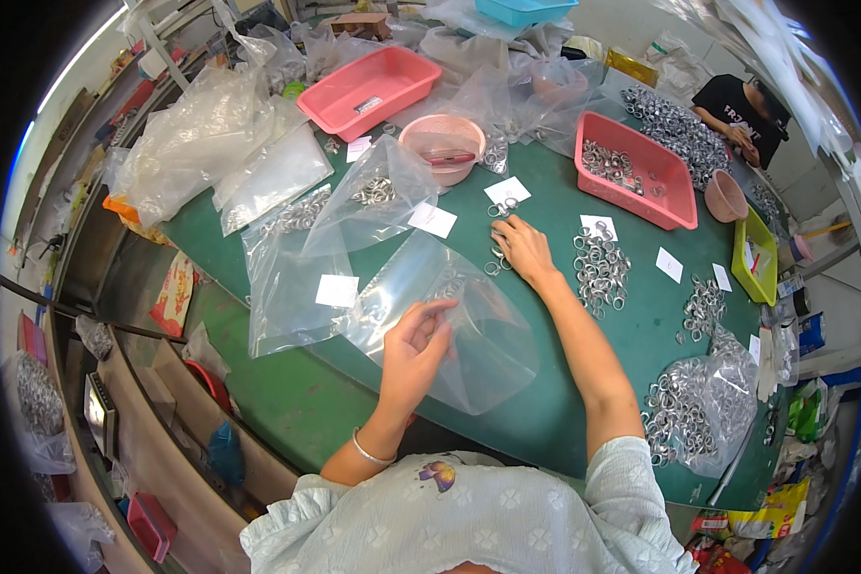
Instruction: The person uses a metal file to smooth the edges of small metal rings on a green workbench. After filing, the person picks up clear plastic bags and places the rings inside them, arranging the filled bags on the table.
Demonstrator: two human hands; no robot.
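My right hand [523, 247] reaches over the green table, fingers bent down and together on a few small silver metal rings [492, 269]. More rings [510, 203] lie just beyond its fingertips, beside a white paper slip [507, 189]. My left hand [416, 342] is held over a clear plastic bag [483, 359], index finger stretched out and thumb apart from it. Some rings [450, 285] show dimly inside this bag. To its left lies another clear bag [292, 311] with a white slip [337, 290] on it. A loose pile of rings [600, 271] sits right of my right forearm.
Pink trays [368, 91] [684, 196], a pink basket [459, 124] and a yellow-green tray [758, 258] stand around the table [536, 163]. A ring-filled bag [727, 402] lies at the right. Another person [737, 110] works at the far right. Shelving [177, 402] stands left.
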